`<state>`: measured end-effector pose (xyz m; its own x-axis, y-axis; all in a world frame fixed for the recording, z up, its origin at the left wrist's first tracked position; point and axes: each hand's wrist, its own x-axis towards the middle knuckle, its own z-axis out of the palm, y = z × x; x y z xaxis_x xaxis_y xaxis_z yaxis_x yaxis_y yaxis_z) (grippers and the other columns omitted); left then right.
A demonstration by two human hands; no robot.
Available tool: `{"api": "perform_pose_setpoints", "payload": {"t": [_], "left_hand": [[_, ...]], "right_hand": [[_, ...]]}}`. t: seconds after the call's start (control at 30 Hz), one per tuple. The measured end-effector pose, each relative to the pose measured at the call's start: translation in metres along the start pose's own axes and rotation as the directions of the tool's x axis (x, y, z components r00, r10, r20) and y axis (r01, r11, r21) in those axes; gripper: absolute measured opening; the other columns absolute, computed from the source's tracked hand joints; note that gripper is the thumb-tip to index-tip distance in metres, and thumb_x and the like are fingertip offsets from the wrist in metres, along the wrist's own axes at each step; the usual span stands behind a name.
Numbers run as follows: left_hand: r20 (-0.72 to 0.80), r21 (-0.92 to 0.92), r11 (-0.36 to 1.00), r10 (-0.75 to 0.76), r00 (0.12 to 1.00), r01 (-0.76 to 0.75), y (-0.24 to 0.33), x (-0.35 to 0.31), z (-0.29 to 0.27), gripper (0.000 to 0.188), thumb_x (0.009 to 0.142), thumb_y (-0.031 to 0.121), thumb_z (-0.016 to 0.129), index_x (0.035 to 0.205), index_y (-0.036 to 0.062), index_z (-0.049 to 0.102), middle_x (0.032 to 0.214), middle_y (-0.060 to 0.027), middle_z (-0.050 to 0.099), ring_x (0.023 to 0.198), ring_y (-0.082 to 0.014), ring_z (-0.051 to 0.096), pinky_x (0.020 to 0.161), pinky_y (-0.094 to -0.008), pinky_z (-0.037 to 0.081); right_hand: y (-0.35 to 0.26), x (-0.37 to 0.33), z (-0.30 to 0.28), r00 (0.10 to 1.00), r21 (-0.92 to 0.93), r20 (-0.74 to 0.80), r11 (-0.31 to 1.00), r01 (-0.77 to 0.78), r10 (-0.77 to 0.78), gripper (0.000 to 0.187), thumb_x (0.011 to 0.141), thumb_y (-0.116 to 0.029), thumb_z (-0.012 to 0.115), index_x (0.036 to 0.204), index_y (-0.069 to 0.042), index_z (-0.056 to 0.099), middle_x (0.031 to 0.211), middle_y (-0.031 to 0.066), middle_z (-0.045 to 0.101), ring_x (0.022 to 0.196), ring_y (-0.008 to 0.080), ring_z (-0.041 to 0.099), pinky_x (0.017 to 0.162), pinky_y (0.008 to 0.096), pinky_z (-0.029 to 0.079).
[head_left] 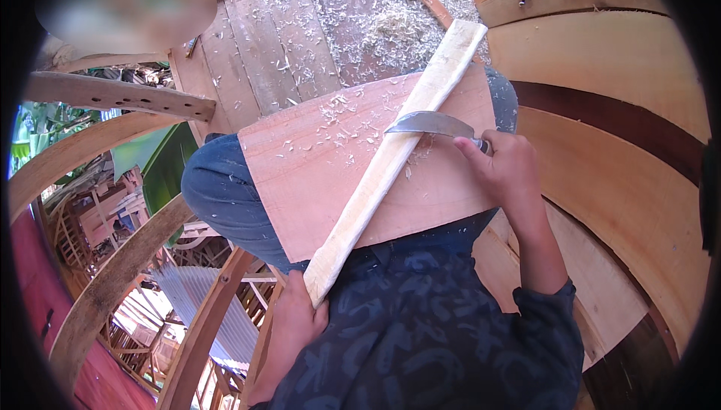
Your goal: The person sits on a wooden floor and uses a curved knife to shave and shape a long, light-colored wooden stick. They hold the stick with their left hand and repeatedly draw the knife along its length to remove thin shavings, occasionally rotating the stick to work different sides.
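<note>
A long pale strip of wood (381, 162) runs slantwise across a thin flat board (300, 185) on my lap. Closed around the strip's near end is my left hand (295, 320), low in the view. My right hand (511, 166) grips the handle of a curved-blade knife (428, 122), most of the handle being hidden by the fingers. The blade lies across the upper half of the strip, its tip pointing left. Small wood shavings (342, 110) are scattered on the board beside the strip.
Plank flooring (255, 49) ahead carries a heap of shavings (405, 27). A wall of wide boards (586, 57) rises close on my right. Wooden rails (120, 237) stand on the left, with corrugated sheeting (214, 312) and green leaves (167, 170) beyond them.
</note>
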<state>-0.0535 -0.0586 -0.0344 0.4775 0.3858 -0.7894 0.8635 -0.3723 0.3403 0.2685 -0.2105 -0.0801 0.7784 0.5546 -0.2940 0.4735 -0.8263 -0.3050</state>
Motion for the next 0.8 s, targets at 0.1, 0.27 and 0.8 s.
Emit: {"api": "perform_pose_setpoints", "payload": {"t": [0.1,0.27,0.8], "left_hand": [[-0.024,-0.008,1.0,0.026,0.999,-0.027,0.0,-0.002,0.0,0.04,0.072,0.01,0.066,0.099,-0.0004,0.038,0.082,-0.0277,0.055,0.081,-0.0477,0.055,0.068,-0.0526,0.044],[0.045,-0.03,0.999,-0.03,0.999,0.032,0.005,-0.001,-0.002,0.058,0.074,0.005,0.06,0.126,0.0015,0.034,0.095,-0.0309,0.058,0.092,-0.0501,0.055,0.076,-0.0511,0.044],[0.008,-0.063,0.998,0.029,1.0,-0.028,0.004,-0.001,-0.004,0.036,0.074,0.009,0.064,0.097,0.0009,0.037,0.084,-0.0283,0.055,0.08,-0.0487,0.055,0.067,-0.0529,0.044]], "right_hand": [[0.002,0.006,0.003,1.0,-0.037,-0.01,0.999,0.022,-0.023,0.065,0.076,-0.062,0.062,0.056,-0.001,0.057,0.052,0.0185,0.053,0.051,0.0362,0.056,0.048,0.0426,0.044],[0.006,0.016,0.005,0.997,-0.062,-0.074,0.998,0.014,-0.019,0.065,0.078,-0.062,0.061,0.056,-0.001,0.055,0.052,0.0187,0.053,0.052,0.0355,0.057,0.048,0.0425,0.043],[-0.005,-0.006,0.014,0.989,-0.039,-0.031,0.989,0.146,-0.147,0.064,0.075,-0.062,0.064,0.053,-0.002,0.054,0.049,0.0157,0.051,0.048,0.0336,0.056,0.046,0.0401,0.043]]}}
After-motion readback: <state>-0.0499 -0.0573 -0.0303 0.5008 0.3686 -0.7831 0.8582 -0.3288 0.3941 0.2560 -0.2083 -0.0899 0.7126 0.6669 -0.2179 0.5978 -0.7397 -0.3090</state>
